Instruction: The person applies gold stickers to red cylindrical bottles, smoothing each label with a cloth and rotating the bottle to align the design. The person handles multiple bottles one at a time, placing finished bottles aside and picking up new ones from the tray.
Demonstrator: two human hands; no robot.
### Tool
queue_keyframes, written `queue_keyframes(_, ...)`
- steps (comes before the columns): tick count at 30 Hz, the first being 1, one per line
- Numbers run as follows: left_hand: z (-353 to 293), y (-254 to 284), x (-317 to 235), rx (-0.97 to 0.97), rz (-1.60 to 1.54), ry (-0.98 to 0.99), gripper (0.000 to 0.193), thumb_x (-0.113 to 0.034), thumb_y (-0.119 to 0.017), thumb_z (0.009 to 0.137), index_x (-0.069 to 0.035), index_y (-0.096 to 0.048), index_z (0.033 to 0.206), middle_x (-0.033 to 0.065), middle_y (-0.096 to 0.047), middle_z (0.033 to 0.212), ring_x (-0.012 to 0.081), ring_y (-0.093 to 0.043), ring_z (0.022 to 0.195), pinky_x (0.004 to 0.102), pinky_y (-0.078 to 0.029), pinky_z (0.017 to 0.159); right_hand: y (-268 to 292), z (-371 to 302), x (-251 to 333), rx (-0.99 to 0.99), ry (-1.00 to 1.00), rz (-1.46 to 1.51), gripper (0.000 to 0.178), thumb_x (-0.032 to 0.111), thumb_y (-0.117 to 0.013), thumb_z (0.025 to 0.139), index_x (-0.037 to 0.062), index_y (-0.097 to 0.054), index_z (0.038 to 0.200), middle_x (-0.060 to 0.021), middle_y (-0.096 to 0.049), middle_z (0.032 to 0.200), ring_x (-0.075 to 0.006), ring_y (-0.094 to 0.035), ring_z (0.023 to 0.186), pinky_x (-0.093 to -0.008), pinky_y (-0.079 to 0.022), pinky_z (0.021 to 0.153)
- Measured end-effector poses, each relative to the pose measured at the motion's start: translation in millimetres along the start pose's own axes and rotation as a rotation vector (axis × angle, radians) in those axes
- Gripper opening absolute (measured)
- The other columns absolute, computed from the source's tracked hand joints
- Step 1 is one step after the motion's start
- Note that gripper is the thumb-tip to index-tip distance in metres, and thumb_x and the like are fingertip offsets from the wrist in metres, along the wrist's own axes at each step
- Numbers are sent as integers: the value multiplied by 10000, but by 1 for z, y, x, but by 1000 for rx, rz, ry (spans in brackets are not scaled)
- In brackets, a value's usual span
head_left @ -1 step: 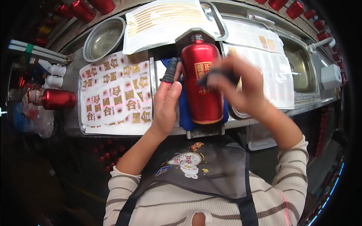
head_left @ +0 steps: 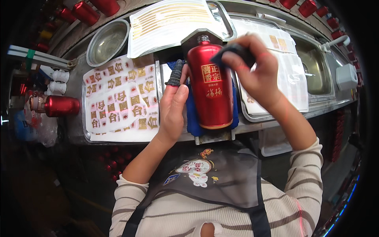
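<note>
A red metallic bottle (head_left: 209,104) with gold characters on its front leans back on a stand padded with blue cloth (head_left: 194,128). Beside its left edge is my left hand (head_left: 173,102), palm turned toward the bottle and fingers stretched up. A black cover sheathes one of its fingers. The left fingers partly pass behind the bottle's edge, so I cannot tell how firmly they touch it. My right hand (head_left: 258,71) grips a small dark scraper (head_left: 237,53) with a bluish edge, at the bottle's upper right shoulder. Fingers hide part of the scraper.
Gold-and-red decal sheets (head_left: 122,98) lie on a tray at left. Gold-striped sheets (head_left: 169,23) sit behind, next to a metal bowl (head_left: 108,41). White sheets (head_left: 290,85) cover a tray at right, before a sink (head_left: 316,75). Another red bottle (head_left: 62,106) lies far left.
My right hand with the scraper has risen from the middle of the bottle's front to its upper right, uncovering the gold characters. The left hand stays nearly in place.
</note>
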State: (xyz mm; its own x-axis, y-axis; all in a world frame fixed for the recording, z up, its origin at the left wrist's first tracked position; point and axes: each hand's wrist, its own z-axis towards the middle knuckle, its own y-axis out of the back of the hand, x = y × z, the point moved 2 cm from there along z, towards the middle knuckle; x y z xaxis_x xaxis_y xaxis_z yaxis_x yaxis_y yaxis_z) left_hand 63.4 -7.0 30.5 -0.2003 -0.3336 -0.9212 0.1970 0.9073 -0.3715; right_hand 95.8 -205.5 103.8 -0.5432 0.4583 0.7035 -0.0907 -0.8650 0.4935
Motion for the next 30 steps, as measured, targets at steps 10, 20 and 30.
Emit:
queue_keyframes(10, -28, -22, -12, 298, 1109, -310, 1355, -352, -886, 663, 11, 67, 1556, 340, 9, 1597, 467, -53, 1504, 654, 10, 1139, 7, -33, -3, 43, 441, -296, 279, 37, -701, 666, 59, -671, 942, -81, -543, 727, -262, -573, 670, -356, -463, 566)
queue_keyframes(20, -26, 4, 16, 240, 934, -134, 1274, -404, -888, 666, 19, -76, 1553, 253, -264, 1568, 432, -231, 1462, 624, -70, 1152, 25, -76, -41, -230, -796, 713, 96, 113, -641, 897, 25, -614, 920, -23, -620, 795, -76, -582, 713, -204, -450, 681)
queue_keyframes(30, -28, -30, 8, 128, 1216, -584, 963, -324, -844, 628, -25, -427, 1443, 259, -163, 1609, 444, -123, 1503, 708, -89, 1118, -27, -94, -10, 24, -663, 334, 371, 99, -776, 844, 29, -524, 1109, 23, -506, 909, 12, -416, 659, -141, -326, 563)
